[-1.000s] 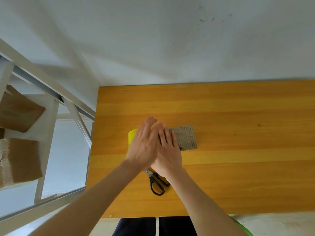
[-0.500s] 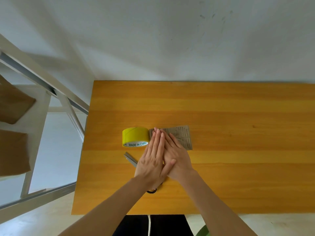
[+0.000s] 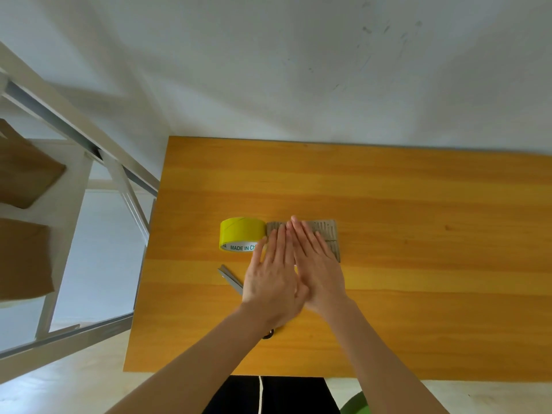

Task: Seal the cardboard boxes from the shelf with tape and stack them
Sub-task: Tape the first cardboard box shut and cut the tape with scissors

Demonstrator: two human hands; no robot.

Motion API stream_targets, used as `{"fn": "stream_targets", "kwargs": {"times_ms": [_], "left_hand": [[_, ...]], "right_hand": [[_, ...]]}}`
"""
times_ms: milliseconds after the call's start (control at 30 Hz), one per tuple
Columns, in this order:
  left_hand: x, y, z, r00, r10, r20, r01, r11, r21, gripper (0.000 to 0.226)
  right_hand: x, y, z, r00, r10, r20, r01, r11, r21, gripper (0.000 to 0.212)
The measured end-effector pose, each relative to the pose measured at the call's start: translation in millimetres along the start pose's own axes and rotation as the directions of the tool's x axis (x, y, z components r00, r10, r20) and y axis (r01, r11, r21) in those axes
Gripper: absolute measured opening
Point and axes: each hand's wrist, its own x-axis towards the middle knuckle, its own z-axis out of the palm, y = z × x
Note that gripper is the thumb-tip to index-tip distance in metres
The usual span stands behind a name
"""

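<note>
White wall (image 3: 268,70) fills the upper half of the view, and below it an orange wooden bench (image 3: 418,204) runs out of frame to the right. Well left of the yellow tape roll (image 3: 242,231), beyond the bench edge, a white shelf (image 3: 71,127) carries brown cardboard boxes (image 3: 24,258), folded flat as far as I can tell.

Both hands reach in just right of the roll. The left hand (image 3: 273,282) lies partly over the thumb side of the right hand (image 3: 319,270), palms down. The left fingers (image 3: 280,243) and right fingers (image 3: 307,237) are straight and close together, holding nothing. Their tips lie over a small printed cardboard piece (image 3: 327,231) that sits against the roll's right side. Whether they press it or hover above it I cannot tell.

Scissors (image 3: 231,277) lie on the bench nearer the person than the roll, with the blades showing and the handles almost hidden under the left wrist.

Half a second ago the roll's lettering read in full; now the left hand covers its end. One second ago both hands hid most of the roll and the scissor handles showed.
</note>
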Motion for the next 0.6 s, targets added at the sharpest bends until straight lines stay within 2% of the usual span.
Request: {"fn": "stream_targets", "kwargs": {"times_ms": [67, 167, 333, 500, 600], "left_hand": [[7.4, 5.6, -2.8, 1.000, 0.007, -0.024, -0.004, 0.991, 0.136, 0.081], [17.3, 3.4, -2.6, 0.996, -0.024, 0.083, -0.001, 0.956, 0.292, 0.086], [18.5, -8.2, 4.2, 0.998, 0.026, 0.048, -0.038, 0.962, 0.269, 0.094], [19.1, -11.5, 7.7, 0.998, 0.058, 0.033, -0.064, 0.965, 0.252, 0.102], [20.0, -10.3, 9.0, 0.998, 0.060, 0.004, -0.059, 0.963, 0.264, 0.101]], "right_hand": [[0.9, 1.9, -1.3, 0.999, -0.028, 0.043, 0.028, 1.000, 0.013, 0.086], [-0.2, 5.3, -5.4, 0.995, -0.062, 0.083, 0.059, 0.998, 0.039, 0.098], [-9.1, 17.1, -11.3, 0.999, 0.018, 0.035, -0.015, 0.996, -0.087, 0.094], [-13.5, 23.8, -14.2, 0.998, 0.056, 0.011, -0.055, 0.994, -0.090, 0.091], [-15.6, 27.1, -14.4, 0.995, 0.098, 0.012, -0.097, 0.994, -0.050, 0.097]]}}
